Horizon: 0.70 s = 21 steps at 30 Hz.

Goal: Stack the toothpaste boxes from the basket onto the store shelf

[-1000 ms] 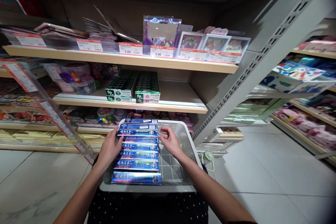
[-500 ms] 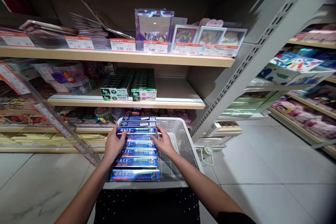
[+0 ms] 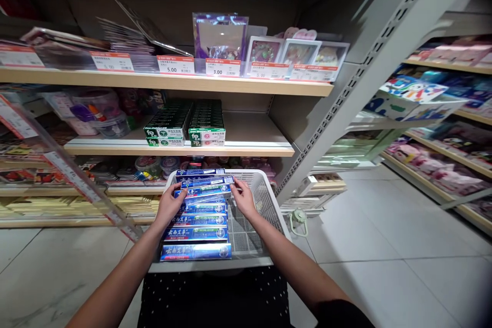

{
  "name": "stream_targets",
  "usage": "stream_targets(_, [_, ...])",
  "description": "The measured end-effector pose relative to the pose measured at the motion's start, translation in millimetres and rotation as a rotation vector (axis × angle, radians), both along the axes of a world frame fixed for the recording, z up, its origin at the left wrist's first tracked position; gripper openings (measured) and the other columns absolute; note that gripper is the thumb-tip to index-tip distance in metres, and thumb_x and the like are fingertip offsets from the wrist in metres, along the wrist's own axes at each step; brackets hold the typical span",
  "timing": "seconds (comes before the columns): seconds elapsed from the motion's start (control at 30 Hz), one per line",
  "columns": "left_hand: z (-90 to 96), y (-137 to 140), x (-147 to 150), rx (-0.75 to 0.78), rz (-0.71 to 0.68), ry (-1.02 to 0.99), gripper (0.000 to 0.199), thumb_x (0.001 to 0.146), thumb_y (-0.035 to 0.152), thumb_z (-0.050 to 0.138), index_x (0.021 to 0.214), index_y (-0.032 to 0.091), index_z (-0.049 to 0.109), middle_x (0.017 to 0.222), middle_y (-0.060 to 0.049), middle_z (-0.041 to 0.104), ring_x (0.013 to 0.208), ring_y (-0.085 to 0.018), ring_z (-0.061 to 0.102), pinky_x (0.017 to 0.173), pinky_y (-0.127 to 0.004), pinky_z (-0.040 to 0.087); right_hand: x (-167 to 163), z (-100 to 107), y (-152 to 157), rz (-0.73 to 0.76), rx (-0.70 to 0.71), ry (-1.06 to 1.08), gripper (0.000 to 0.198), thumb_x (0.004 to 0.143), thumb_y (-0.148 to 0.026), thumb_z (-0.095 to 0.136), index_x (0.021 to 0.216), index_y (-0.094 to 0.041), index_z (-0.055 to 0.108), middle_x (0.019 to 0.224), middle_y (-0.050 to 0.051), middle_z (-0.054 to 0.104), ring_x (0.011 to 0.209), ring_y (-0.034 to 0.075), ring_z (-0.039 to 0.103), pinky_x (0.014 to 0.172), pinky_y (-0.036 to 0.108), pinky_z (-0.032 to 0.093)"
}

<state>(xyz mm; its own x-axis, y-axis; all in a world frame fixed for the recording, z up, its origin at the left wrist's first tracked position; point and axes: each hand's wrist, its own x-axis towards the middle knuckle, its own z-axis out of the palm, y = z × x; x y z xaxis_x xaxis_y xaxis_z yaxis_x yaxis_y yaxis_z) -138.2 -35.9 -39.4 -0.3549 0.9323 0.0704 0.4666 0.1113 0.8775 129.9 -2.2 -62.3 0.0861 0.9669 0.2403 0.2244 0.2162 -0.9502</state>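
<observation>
A light grey plastic basket (image 3: 269, 200) stands in front of me with a column of blue toothpaste boxes (image 3: 196, 234) along its left side. Near the far end, my left hand (image 3: 171, 206) grips the left end of one toothpaste box (image 3: 209, 190), thumb on its near face. The other end of that box is held by my right hand (image 3: 243, 199). It sits slightly raised and tilted, right end higher, with another blue box lying against its far side. Whether both boxes are held together I cannot tell.
Two rows of green-and-white toothpaste boxes (image 3: 206, 136) stand on the middle shelf (image 3: 253, 133) ahead. Above is a shelf with price tags (image 3: 223, 67) and packaged goods. A slotted metal post (image 3: 346, 87) rises at the right; a clear price strip (image 3: 73, 174) slants at the left.
The box between my hands has come up out of the column and tilted, its right end higher. My right hand has closed around that end. The whole view has shifted slightly.
</observation>
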Motion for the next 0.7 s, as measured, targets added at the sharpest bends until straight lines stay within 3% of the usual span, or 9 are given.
stream_targets(0.17, [5.4, 10, -2, 0.095, -0.104, -0.104, 0.057, 0.068, 0.062, 0.066, 0.097, 0.014, 0.065, 0.100, -0.012, 0.072, 0.093, -0.025, 0.068, 0.087, -0.039, 0.053, -3, -4, 3, 0.025, -0.026, 0.177, 0.044, 0.079, -0.049, 0.063, 0.110, -0.019, 0.065, 0.111, 0.011, 0.068, 0.103, 0.025, 0.064, 0.094, 0.042, 0.052])
stream_targets(0.33, [36.7, 22, 14, 0.148, -0.215, -0.125, 0.053, 0.071, 0.058, 0.068, 0.103, 0.015, 0.067, 0.100, -0.010, 0.073, 0.093, -0.026, 0.069, 0.089, -0.041, 0.054, 10, 16, 1, -0.108, 0.039, 0.179, 0.046, 0.083, -0.050, 0.058, 0.115, -0.016, 0.061, 0.113, 0.013, 0.067, 0.104, 0.025, 0.065, 0.095, 0.041, 0.052])
stream_targets(0.5, [75.4, 33, 60, 0.242, -0.262, -0.055, 0.043, 0.078, 0.046, 0.068, 0.110, 0.018, 0.069, 0.108, -0.007, 0.073, 0.100, -0.026, 0.069, 0.093, -0.040, 0.054, 50, 56, 4, -0.218, 0.161, 0.134, 0.051, 0.088, -0.046, 0.054, 0.130, -0.018, 0.053, 0.129, 0.014, 0.060, 0.115, 0.025, 0.060, 0.100, 0.041, 0.048])
stream_targets(0.7, [103.3, 76, 140, 0.344, -0.335, -0.197, 0.039, 0.083, 0.027, 0.065, 0.120, 0.016, 0.065, 0.117, -0.009, 0.070, 0.109, -0.024, 0.066, 0.100, -0.040, 0.052, 119, 100, 39, -0.346, 0.289, 0.004, 0.056, 0.086, -0.046, 0.057, 0.134, -0.018, 0.054, 0.130, 0.012, 0.061, 0.114, 0.025, 0.061, 0.100, 0.041, 0.047])
